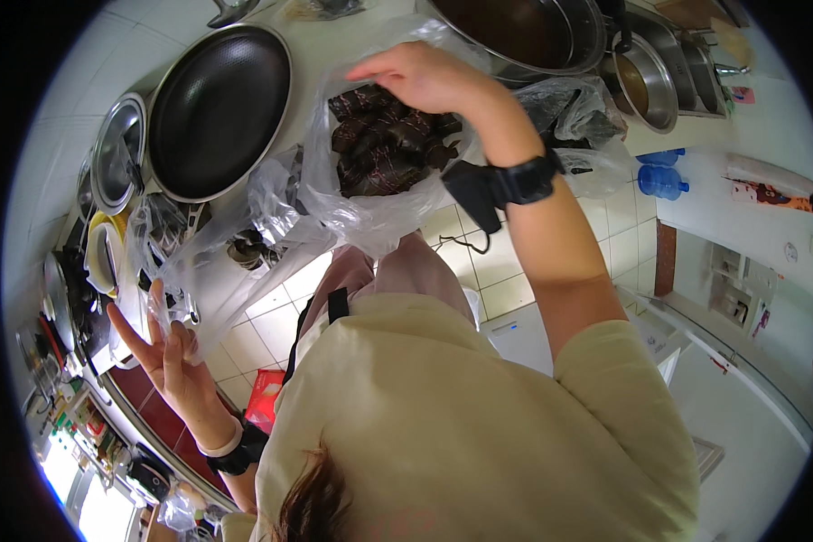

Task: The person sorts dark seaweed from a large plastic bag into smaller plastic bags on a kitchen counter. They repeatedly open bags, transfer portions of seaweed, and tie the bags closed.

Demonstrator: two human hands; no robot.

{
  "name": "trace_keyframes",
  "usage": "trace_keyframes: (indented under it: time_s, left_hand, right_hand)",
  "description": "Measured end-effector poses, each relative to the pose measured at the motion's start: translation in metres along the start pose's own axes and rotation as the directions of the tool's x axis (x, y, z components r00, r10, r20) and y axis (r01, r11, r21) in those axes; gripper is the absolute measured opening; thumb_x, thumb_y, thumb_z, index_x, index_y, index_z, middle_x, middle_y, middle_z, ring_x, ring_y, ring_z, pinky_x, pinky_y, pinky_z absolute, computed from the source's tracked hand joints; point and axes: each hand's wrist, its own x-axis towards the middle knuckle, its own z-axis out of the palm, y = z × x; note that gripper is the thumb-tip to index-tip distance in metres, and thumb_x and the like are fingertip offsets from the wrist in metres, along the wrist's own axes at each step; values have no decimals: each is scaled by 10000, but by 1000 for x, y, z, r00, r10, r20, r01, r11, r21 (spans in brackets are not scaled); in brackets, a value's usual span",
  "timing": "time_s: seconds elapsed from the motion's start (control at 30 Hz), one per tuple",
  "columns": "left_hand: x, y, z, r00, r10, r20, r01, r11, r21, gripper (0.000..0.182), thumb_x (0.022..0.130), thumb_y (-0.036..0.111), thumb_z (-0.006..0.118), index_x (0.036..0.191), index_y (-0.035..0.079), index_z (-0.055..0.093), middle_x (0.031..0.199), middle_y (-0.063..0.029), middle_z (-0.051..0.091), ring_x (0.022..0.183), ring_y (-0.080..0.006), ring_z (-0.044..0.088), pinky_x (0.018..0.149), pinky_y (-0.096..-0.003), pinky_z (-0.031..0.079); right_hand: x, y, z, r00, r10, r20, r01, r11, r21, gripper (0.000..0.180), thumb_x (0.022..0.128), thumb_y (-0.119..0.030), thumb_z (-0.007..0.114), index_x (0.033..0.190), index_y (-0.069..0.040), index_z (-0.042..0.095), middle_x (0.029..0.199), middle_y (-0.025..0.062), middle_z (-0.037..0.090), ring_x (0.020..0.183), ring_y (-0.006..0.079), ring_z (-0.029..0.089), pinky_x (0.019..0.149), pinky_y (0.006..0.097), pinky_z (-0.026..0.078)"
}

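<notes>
A clear plastic bag (379, 220) lies open in front of me, filled with dark bundles (386, 146) bound with thin reddish string, probably leaf-wrapped zongzi. My right hand (423, 74) arches over the bag's far side, its fingers pointing left along the rim; whether it grips the film is not clear. At the lower left, my left hand (169, 352) pinches a stretched part of the film between the thumb and curled fingers, while two fingers stick out. Another plastic bag (576, 115) with dark contents sits to the right of the bundles.
A black frying pan (220, 112) stands left of the bag, beside metal lids (118, 156). At the back is a large pot (522, 30) of brown liquid. Farther right are a steel bowl (643, 85) and a sink (704, 81). A red box (265, 400) is on the floor.
</notes>
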Motion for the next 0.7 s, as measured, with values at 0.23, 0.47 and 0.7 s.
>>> trace_keyframes:
  time_s: [0.23,0.47,0.7]
  left_hand:
    - [-3,-5,-4,998,-32,54,36,998,-60,883,927,11,599,1628,196,94,1521,-237,430,683,-24,445,631,-169,401]
    - [-9,-6,-2,999,-33,12,34,996,-81,898,916,6,597,1629,187,82,1501,-231,453,640,-28,418,588,-169,367]
    - [-7,-1,1,1000,-30,4,31,991,-127,913,891,-18,608,1627,157,96,1469,-232,489,646,-31,430,587,-184,371]
  right_hand:
    - [-6,6,58,977,199,75,-154,904,-398,171,818,-25,574,848,4,740,968,240,705,1001,389,672,830,447,562]
    - [33,18,100,928,335,-162,-368,890,-268,410,824,-266,777,1043,45,625,1090,240,660,1001,419,653,868,468,542]
    - [29,31,105,920,295,-257,-363,889,-280,281,882,-250,717,996,-3,646,970,214,687,908,421,666,790,491,545]
